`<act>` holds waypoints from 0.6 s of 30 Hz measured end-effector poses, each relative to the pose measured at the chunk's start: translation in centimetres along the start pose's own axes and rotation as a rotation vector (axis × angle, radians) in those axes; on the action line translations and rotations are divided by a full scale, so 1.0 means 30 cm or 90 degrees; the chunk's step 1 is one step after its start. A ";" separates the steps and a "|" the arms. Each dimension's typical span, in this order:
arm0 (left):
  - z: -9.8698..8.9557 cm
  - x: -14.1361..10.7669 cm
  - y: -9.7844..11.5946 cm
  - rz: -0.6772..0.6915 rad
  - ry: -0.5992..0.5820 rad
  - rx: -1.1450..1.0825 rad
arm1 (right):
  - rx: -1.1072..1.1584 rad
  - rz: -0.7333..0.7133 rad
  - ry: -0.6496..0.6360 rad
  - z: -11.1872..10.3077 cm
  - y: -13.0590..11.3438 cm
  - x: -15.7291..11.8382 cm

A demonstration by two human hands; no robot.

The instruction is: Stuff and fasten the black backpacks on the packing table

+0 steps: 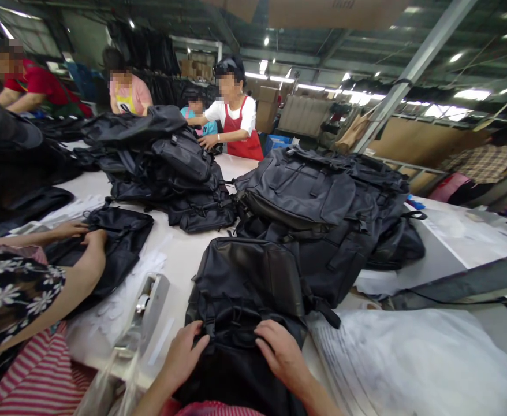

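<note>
A black backpack (245, 271) lies on the white table directly in front of me, its lower part close against my body. My left hand (187, 351) is at its left side, thumb and fingers closed around the edge near a strap and buckle. Over on the right side, my right hand (282, 352) has its fingers curled onto the same backpack, gripping the black fabric. Dark straps and folds run across the bag between both hands. What exactly lies under the fingertips is hard to make out in the dark material.
Black backpacks are heaped in a right pile (305, 190) and a left pile (158, 156). A grey tape dispenser (152, 300) stands left of my bag; a clear plastic sheet (418, 358) covers the right. A co-worker's hands (93, 234) handle another bag; several people stand farther back.
</note>
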State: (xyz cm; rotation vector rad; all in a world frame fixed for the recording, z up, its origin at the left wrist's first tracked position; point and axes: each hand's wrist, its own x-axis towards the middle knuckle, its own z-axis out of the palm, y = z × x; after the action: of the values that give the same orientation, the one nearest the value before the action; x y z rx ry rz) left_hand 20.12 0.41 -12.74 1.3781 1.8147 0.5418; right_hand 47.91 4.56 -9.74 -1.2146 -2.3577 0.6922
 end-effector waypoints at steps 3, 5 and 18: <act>0.015 -0.005 -0.012 0.028 -0.022 -0.039 | 0.040 0.195 0.163 -0.032 0.052 -0.046; 0.015 0.001 -0.026 0.004 -0.035 -0.105 | 0.032 0.251 0.184 -0.037 0.084 -0.053; 0.067 0.224 0.093 0.009 0.073 -0.141 | 0.020 0.349 -0.014 0.061 0.180 0.188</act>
State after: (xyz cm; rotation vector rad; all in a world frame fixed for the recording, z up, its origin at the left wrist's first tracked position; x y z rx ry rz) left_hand 22.67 7.38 -14.10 1.2307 1.7761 0.8183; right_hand 47.27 11.49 -13.70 -1.8680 -2.0204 0.9041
